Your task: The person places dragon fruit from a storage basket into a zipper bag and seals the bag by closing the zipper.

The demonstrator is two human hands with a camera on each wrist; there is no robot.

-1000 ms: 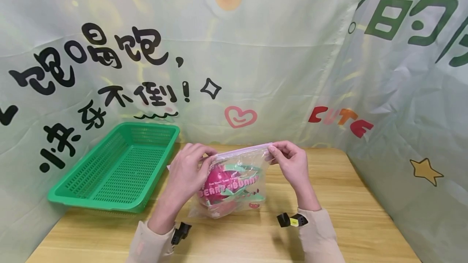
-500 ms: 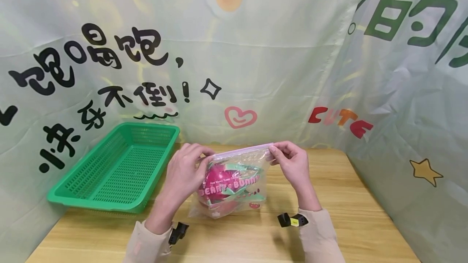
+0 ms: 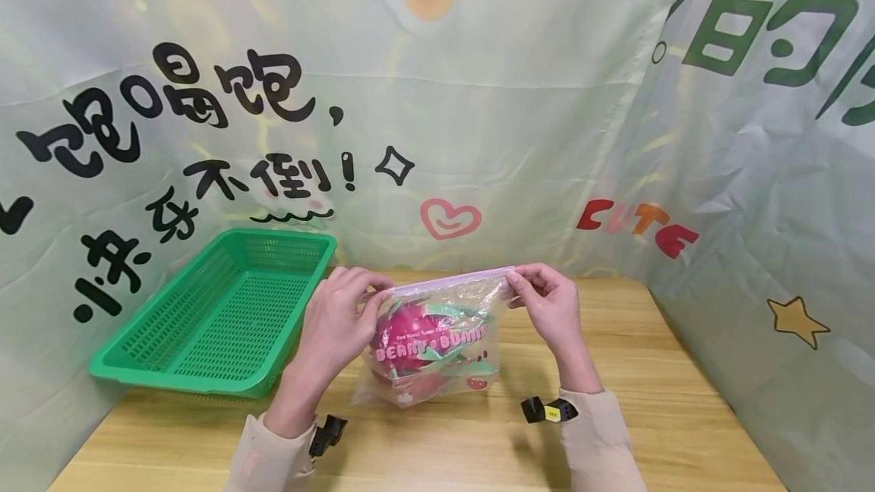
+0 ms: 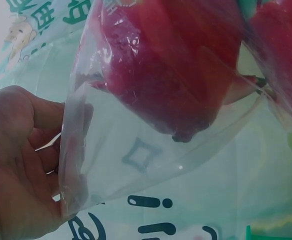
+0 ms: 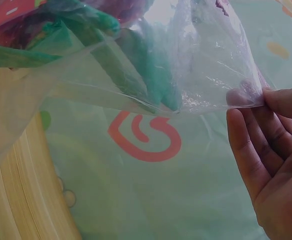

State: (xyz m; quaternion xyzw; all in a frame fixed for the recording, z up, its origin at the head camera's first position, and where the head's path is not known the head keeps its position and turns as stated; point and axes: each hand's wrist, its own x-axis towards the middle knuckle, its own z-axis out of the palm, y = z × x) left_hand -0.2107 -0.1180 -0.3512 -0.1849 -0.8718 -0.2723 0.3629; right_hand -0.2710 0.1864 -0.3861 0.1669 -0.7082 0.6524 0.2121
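Observation:
A clear zip bag with a lilac zip strip and pink "Berry Bunny" lettering stands on the table between both hands. Through its film show pink-red dragon fruit with green scales; the left wrist view shows two red bodies, one a dragon fruit with a dark tip. My left hand pinches the strip at its left part, thumb in front. At the top right corner my right hand pinches the strip's end between thumb and forefinger; in the right wrist view, its other fingers lie behind.
A green perforated plastic basket with nothing in it stands left of the left hand. The wooden table reaches back to a printed cloth hanging behind and at the sides. Black wrist cameras sit on both sleeves.
My left hand has slid a little to the left along the zip strip, and more of the strip shows. My right hand has shifted very slightly right, still pinching the corner.

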